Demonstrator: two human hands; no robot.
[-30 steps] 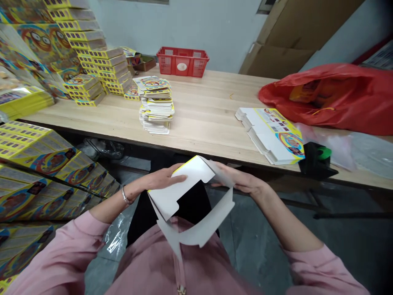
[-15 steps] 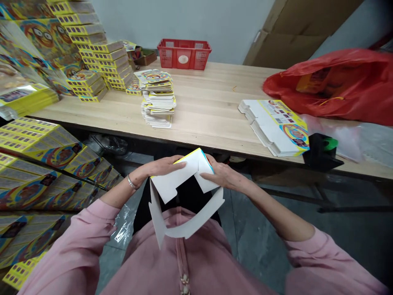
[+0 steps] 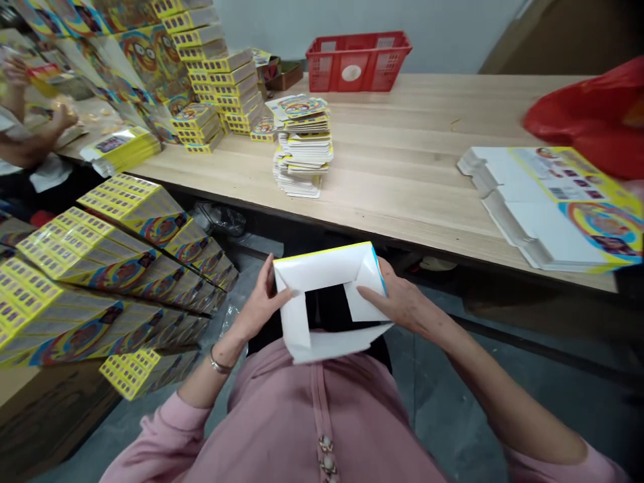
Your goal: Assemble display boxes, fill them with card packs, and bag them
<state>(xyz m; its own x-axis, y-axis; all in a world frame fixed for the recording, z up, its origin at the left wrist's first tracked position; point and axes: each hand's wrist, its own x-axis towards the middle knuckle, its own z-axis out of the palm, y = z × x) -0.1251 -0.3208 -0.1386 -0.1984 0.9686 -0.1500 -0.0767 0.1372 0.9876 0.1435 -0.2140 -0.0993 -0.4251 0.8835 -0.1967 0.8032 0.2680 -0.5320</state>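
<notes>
Person's hands: two, left hand (image 3: pixel 261 302) and right hand (image 3: pixel 397 302), both on one carton (image 3: pixel 312 268), just in front of the table's (image 3: pixel 402 161) near edge. One bracelet (image 3: pixel 220 365), left wrist. On the table: one flat carton (image 3: pixel 558 208), right end; one card stack (image 3: pixel 302 151), middle; one basket (image 3: pixel 357 62), red, far edge. One bag (image 3: pixel 588 117), red, at the table's right end, behind the flat carton. Co-worker's hands (image 3: pixel 63 117): two, past the table's left end. Leaning box stacks (image 3: pixel 125 208): four, below the table's near edge, left side. Boxes per stack: can't count.
</notes>
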